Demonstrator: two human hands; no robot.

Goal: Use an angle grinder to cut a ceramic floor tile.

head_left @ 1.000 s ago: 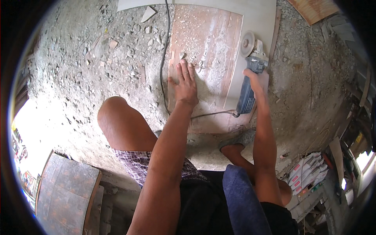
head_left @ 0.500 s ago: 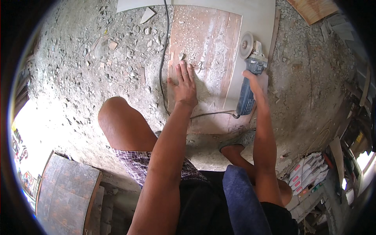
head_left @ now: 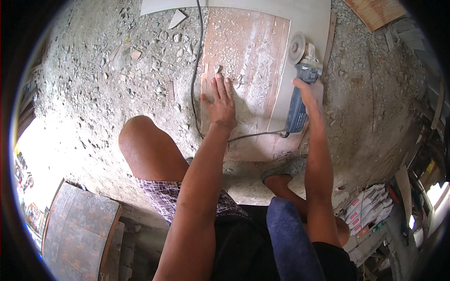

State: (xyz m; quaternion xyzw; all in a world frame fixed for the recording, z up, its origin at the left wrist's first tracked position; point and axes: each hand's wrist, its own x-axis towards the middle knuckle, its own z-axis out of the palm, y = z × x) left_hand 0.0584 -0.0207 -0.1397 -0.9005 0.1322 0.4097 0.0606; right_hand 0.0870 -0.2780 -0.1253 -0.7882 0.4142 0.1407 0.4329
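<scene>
My right hand (head_left: 307, 96) is wrapped round the dark blue body of an angle grinder (head_left: 296, 112), its round disc toward the far side. The grinder lies over a pale board (head_left: 281, 105) along the right side of a reddish-brown wooden panel (head_left: 239, 35). My left hand (head_left: 221, 105) rests flat on that panel, fingers spread and holding nothing. A small stone chip (head_left: 217, 68) sits just past its fingertips. From the grinder's rear end a black power cord (head_left: 255, 136) runs left, then away along the panel's left edge.
Rough ground with gravel (head_left: 154, 61) surrounds the panel, and pale chips litter its surface. A plywood piece (head_left: 377, 11) lies at the far right. Stacked white packages (head_left: 370, 208) stand near right. A dark curved board (head_left: 79, 229) is near left.
My right hand and the grinder have shifted slightly away from me and to the right. My left hand stays flat in the same place.
</scene>
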